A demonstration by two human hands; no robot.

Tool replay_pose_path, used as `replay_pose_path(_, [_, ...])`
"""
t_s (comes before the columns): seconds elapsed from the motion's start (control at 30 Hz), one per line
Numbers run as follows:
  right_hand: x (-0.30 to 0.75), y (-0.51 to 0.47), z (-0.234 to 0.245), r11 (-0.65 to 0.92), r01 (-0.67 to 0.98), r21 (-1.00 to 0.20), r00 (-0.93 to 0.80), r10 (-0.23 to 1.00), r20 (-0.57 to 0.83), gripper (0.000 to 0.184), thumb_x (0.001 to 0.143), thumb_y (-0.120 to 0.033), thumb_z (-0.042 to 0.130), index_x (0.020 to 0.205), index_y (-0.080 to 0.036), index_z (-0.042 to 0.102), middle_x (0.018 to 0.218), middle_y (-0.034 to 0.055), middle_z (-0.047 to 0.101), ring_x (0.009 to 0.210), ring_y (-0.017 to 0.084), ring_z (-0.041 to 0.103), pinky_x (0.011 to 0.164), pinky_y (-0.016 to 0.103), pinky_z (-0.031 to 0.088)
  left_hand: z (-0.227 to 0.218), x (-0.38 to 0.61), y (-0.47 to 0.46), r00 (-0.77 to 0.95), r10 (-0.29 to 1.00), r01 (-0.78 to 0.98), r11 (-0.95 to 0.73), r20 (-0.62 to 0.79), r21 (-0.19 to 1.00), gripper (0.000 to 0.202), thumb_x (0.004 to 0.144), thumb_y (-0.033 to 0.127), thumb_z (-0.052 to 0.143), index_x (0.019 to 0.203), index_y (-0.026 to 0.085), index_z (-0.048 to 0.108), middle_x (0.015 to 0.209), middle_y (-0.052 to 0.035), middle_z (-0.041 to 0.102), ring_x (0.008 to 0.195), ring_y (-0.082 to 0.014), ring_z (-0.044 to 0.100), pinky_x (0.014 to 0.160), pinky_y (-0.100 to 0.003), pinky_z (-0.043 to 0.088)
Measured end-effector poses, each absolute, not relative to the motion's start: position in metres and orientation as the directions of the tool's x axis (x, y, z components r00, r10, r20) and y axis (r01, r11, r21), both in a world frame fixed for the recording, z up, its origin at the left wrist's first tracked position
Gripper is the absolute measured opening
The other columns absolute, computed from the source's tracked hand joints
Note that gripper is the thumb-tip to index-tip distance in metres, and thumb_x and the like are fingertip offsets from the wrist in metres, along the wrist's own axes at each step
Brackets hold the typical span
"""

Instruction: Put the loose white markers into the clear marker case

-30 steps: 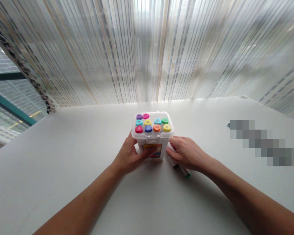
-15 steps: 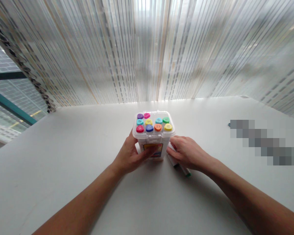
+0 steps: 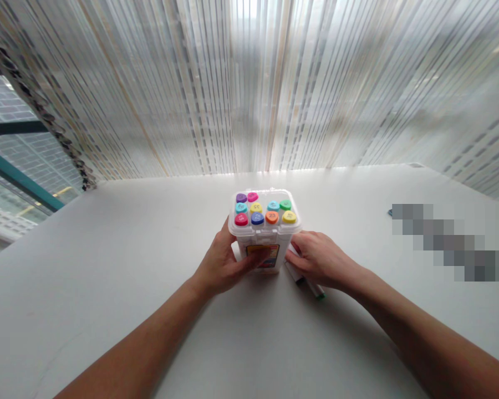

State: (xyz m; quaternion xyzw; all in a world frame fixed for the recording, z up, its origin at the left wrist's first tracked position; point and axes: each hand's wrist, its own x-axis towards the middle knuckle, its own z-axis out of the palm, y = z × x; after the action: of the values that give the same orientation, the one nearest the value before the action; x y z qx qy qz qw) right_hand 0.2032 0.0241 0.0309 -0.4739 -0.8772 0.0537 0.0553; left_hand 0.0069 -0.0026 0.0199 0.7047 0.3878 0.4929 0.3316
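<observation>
The left hand [image 3: 223, 265] is curled around the front of a clear plastic marker box [image 3: 260, 237], and the box is held there on the white tabletop [image 3: 108, 288], near the middle of the view. The box is stood upright, so its tall side points straight up, and its lid [image 3: 265, 192] is on top. Through the lid, many round, bright marker caps [image 3: 265, 210] can be seen. They are packed side by side, with numbers on them, and they are pointed up. A bright label [image 3: 266, 250] is on the front of the box, and part of it is covered by the fingers [image 3: 255, 256]. The right hand [image 3: 321, 260] is laid just beside the right side of the box, so the hands are a little apart, with the box between them. Under the right hand, a marker with a green cap [image 3: 311, 286] is lying flat, and its long side points out toward the lower right. Whether that marker is gripped or only touched cannot be told. Behind the tabletop, a striped curtain [image 3: 274, 83] is hung.
</observation>
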Motion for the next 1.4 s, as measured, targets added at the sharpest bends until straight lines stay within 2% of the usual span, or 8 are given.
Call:
replay_pose_path(0.2, [0.2031,0.0234,0.0315,0.535,0.834,-0.136,-0.535,0.844,0.036,0.019,0.089,-0.028,0.045,0.087,-0.019,0.062,0.069,0.0029,0.063,0.065,0.016,0.057,0.056,0.024,0.03,0.0187,0.0072,-0.0032,0.202,0.883,0.206,-0.461,0.423,0.863,0.037,0.076,0.039,0.068,0.103,0.015,0.063,0.105,-0.0125,0.069,0.11,-0.0299,0.058,0.096,-0.043,0.043])
replay_pose_path(0.77, [0.2037,0.0239,0.0305,0.545,0.826,-0.143,-0.544,0.837,0.048,0.019,0.088,-0.028,0.045,0.089,-0.019,0.062,0.068,0.0024,0.062,0.065,0.016,0.056,0.057,0.024,0.029,0.0159,0.0064,-0.0025,0.195,0.888,0.193,-0.452,0.417,0.871,0.038,0.075,0.041,0.069,0.102,0.015,0.063,0.109,-0.0133,0.068,0.111,-0.0298,0.058,0.097,-0.041,0.043])
replay_pose_path(1.13, [0.2043,0.0241,0.0291,0.532,0.836,-0.137,-0.531,0.846,0.045,0.018,0.088,-0.027,0.047,0.083,-0.018,0.062,0.067,0.0022,0.062,0.064,0.016,0.056,0.055,0.023,0.029,0.0168,0.006,-0.002,0.21,0.879,0.224,-0.469,0.428,0.854,0.038,0.076,0.04,0.068,0.102,0.013,0.063,0.1,-0.0116,0.072,0.108,-0.0287,0.06,0.096,-0.042,0.044])
replay_pose_path(1.4, [0.2037,0.0244,0.0289,0.538,0.831,-0.137,-0.537,0.842,0.048,0.02,0.088,-0.027,0.046,0.081,-0.018,0.061,0.068,0.0026,0.062,0.065,0.017,0.056,0.056,0.024,0.029,0.0171,0.0063,-0.0018,0.216,0.87,0.215,-0.484,0.442,0.848,0.034,0.076,0.039,0.068,0.1,0.014,0.064,0.102,-0.012,0.071,0.109,-0.0285,0.06,0.094,-0.042,0.045])
